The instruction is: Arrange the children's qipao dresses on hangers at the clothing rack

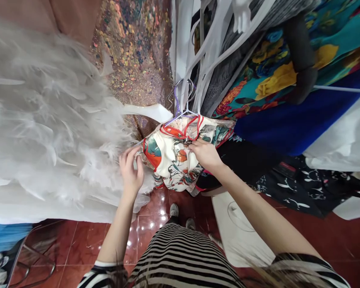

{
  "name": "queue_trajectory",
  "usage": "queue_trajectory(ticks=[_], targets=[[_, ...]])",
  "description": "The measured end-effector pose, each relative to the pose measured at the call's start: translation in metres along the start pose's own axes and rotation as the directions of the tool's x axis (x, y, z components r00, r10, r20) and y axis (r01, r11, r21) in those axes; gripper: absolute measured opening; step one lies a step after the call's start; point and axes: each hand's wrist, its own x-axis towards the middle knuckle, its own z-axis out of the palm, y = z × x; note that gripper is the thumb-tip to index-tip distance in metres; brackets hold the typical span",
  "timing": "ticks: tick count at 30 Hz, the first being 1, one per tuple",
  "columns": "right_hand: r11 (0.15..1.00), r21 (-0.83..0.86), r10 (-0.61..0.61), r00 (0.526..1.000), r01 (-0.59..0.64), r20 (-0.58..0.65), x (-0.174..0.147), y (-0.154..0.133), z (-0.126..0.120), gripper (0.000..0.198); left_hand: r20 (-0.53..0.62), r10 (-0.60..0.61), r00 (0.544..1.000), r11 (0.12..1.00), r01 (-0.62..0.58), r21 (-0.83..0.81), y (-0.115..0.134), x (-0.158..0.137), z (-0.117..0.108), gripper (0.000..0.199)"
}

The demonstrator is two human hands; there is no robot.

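A white floral garment (183, 158) with red trim hangs in front of me on a thin hanger (187, 111) with a purple part beside its hook. With fingertips pinched together, my right hand (207, 155) grips the fabric just below the red-edged neckline. My left hand (131, 168) is at the garment's left shoulder, its thumb apart from the curled fingers. Whether those fingertips touch the hanger's end or the cloth is hard to tell. Directly behind the garment is a wide white hanger (151, 112).
White feathered clothing (54, 120) fills the left side, beside a sequined garment (135, 52). On the right hang a teal floral garment (276, 76) and blue cloth (267, 124). A white stool (238, 236) stands on the red tiled floor (87, 244). A metal-framed piece (37, 256) is lower left.
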Motion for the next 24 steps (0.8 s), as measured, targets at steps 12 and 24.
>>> queue_trajectory(ticks=[12,24], targets=[[0.999,0.03,0.03,0.999,-0.031,0.039,-0.003,-0.002,0.001,0.028,0.277,0.009,0.961,0.999,-0.019,0.032,-0.007,0.05,0.02,0.027],[0.997,0.062,0.032,0.997,-0.036,0.067,-0.008,0.002,-0.001,0.028,0.3,-0.062,0.952,0.997,0.044,0.066,-0.003,0.058,0.02,0.024]])
